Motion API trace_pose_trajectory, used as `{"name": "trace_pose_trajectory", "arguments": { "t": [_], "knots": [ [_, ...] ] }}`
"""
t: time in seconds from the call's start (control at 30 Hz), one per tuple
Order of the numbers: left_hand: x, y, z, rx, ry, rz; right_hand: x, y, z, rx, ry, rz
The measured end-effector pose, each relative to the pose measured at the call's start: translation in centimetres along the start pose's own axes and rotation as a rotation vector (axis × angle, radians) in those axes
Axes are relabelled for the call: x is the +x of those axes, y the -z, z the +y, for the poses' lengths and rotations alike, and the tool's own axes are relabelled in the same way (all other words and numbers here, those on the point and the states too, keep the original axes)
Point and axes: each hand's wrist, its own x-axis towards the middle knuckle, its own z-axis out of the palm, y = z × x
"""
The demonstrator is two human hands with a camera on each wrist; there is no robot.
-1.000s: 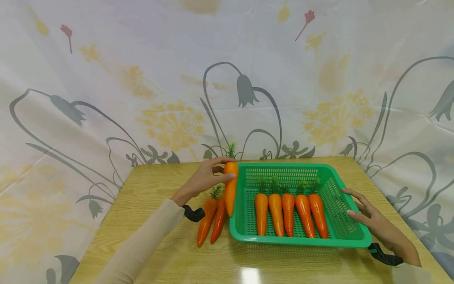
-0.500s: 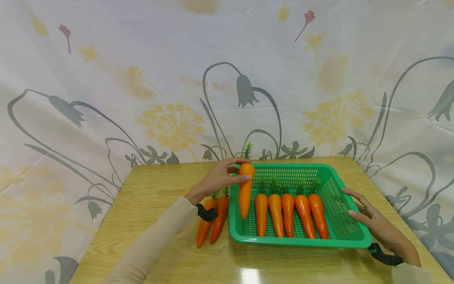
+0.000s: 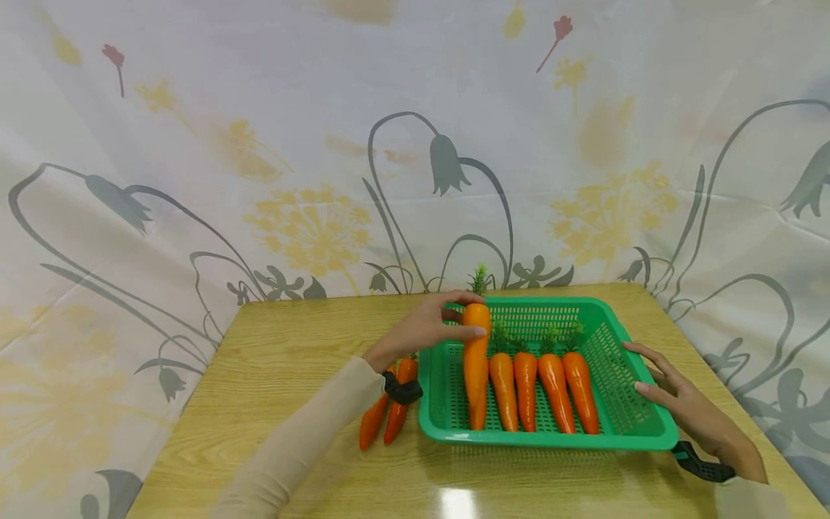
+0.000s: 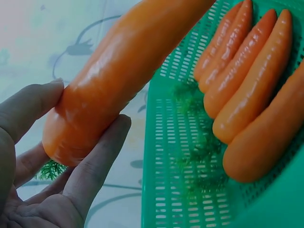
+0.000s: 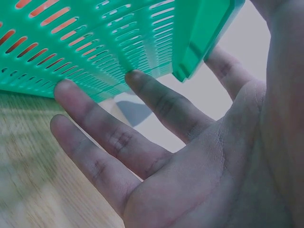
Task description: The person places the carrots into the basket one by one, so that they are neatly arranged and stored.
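Wooden table (image 3: 292,468). Loose carrots (image 3: 372,427), two, left of the basket, partly behind a black band (image 3: 403,390). Green basket (image 3: 551,440); right hand (image 3: 690,407) at its right side, fingers nearly straight, tips touching, apparently steadying it. Row carrots (image 3: 526,389), five, inside, tops away, seemingly aligned to save room. Held carrot (image 3: 476,346), above the row's left end, pinched near its crown by left hand (image 3: 420,329), probably keeping the tip free. Flower-printed backdrop (image 3: 311,130), farthest.

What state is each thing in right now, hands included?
Held carrot: lifted, not laid down.
Left hand: pinching that carrot's thick end.
Basket: upright on the table.
Inside carrots: five, lying in a row.
Outside carrots: two, lying beside the basket, partly hidden by the left wrist strap.
Right hand: resting against the basket's side.
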Motion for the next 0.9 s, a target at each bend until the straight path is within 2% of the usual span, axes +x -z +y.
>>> {"name": "trace_pose_trajectory", "arguments": {
  "t": [0.33,0.6,0.9],
  "knots": [
    [1.7,-2.1,0.3,-0.020,-0.043,-0.068,0.0,-0.1,-0.2,0.009,0.002,-0.003],
    [3.2,-3.7,0.4,-0.079,-0.003,-0.143,0.0,0.0,-0.2,-0.011,0.004,-0.001],
    [5.0,-5.7,0.2,-0.062,0.006,-0.171,0.0,0.0,-0.2,-0.040,0.012,0.000]
  ]
}}
